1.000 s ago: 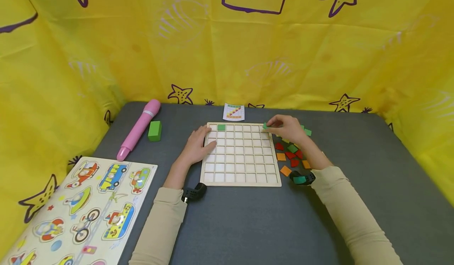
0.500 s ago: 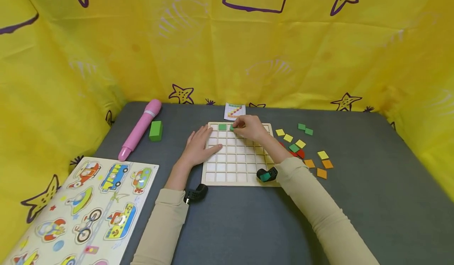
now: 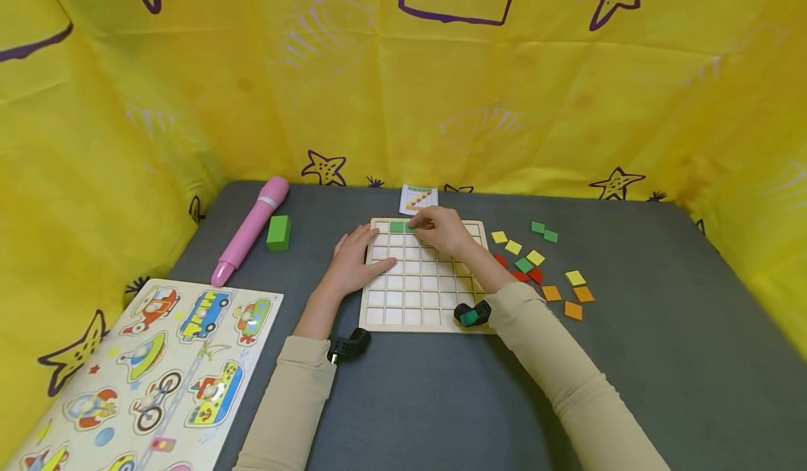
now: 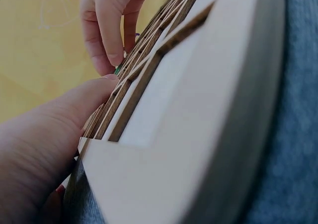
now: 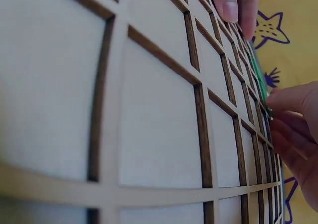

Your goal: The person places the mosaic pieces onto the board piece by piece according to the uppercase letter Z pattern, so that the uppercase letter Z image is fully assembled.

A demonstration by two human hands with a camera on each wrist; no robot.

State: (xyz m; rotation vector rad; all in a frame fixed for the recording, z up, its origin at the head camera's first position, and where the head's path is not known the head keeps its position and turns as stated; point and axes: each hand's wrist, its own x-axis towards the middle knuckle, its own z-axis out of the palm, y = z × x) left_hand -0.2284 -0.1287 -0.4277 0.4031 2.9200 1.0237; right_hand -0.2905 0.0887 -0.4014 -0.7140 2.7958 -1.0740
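Observation:
A wooden grid board [image 3: 410, 329] lies on the dark table. One green square tile [image 3: 396, 227] sits in the second cell of its far row. In the cell to the right, my right hand [image 3: 443, 234] pinches another green tile [image 3: 410, 226] with thumb and fingertips, low at the grid. Its wrist crosses above the board and hides some cells. My left hand [image 3: 354, 261] rests over the board's left edge, fingers spread and thumb lying on the grid. In the right wrist view, the right fingertips [image 5: 278, 102] touch the green strip's edge.
Right of the board lie loose green tiles [image 3: 550, 236], yellow tiles [image 3: 536, 257], orange tiles [image 3: 573, 310] and red pieces [image 3: 536, 275]. A pattern card [image 3: 417, 196] stands behind. To the left are a pink microphone [image 3: 246, 236], a green block [image 3: 278, 233] and a vehicle puzzle board [image 3: 252, 359].
My right hand has carried a green tile leftward from the board's far right corner to the third cell of the far row, then stayed there. The left hand has hardly moved.

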